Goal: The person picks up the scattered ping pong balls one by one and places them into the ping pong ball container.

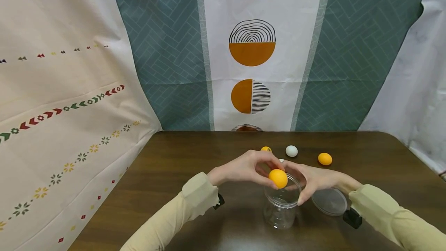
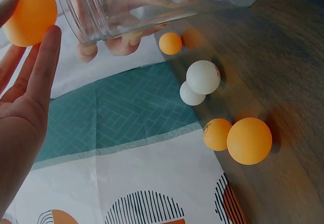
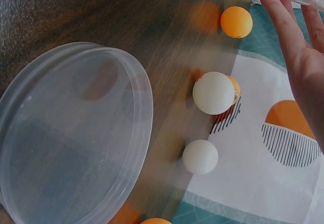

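An orange ping-pong ball [image 1: 278,179] is pinched between the thumb and fingers of my left hand [image 1: 249,167], over the mouth of a clear plastic jar [image 1: 280,216]. In the left wrist view the same ball [image 2: 31,17] appears just outside the jar's rim. My right hand [image 1: 315,177] grips the jar near its top, thumb on the near side and fingers round the far side. The jar stands upright on the table. Beside it, under my right wrist, lies the clear round lid [image 1: 329,202].
Behind the hands, a white ball [image 1: 291,150], an orange ball [image 1: 325,159] and another orange ball [image 1: 266,149] lie on the dark wooden table [image 1: 195,154]. A second white ball [image 1: 281,160] is mostly hidden by the hands. Patterned cloth [image 1: 167,49] hangs at the back.
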Tool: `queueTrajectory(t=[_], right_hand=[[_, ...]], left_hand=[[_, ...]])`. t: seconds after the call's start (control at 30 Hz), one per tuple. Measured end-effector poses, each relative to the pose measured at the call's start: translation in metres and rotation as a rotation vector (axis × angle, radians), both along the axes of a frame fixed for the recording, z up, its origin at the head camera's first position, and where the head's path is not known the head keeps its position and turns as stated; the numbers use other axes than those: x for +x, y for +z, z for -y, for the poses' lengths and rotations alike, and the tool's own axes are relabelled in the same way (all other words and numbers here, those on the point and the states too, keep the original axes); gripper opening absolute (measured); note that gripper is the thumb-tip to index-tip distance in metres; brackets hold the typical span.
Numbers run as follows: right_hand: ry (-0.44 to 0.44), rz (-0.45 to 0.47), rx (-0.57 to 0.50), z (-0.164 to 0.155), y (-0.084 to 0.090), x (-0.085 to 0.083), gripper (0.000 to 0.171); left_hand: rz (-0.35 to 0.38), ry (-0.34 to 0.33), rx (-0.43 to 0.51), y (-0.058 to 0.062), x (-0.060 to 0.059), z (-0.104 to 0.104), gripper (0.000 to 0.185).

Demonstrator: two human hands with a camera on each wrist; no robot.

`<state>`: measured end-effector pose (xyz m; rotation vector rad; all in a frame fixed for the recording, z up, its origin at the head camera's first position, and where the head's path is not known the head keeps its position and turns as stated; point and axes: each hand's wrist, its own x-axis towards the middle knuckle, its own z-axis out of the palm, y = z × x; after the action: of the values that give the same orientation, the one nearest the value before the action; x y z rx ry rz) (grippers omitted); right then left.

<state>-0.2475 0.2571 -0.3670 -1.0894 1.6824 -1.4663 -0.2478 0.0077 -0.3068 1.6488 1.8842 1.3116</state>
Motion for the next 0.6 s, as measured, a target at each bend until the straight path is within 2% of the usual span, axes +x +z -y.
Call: queueTrajectory(t=[0.17, 0.4, 0.6], right_hand=[[0.03, -0.044, -0.022, 0.001, -0.001, -0.001, 0.072], [0.012, -0.044, -0.002, 0.002, -0.001, -0.001, 0.071], [0.001, -0.036, 0.008, 0.002, -0.001, 0.0, 0.072]], left_hand=[[-0.029, -0.017, -0.002, -0.009, -0.007, -0.002, 0.041], [-0.06, -0.01, -0.005, -0.009, -0.006, -0.003, 0.041], [-0.088, -0.003, -0.024, 0.012, 0.011, 0.001, 0.039]])
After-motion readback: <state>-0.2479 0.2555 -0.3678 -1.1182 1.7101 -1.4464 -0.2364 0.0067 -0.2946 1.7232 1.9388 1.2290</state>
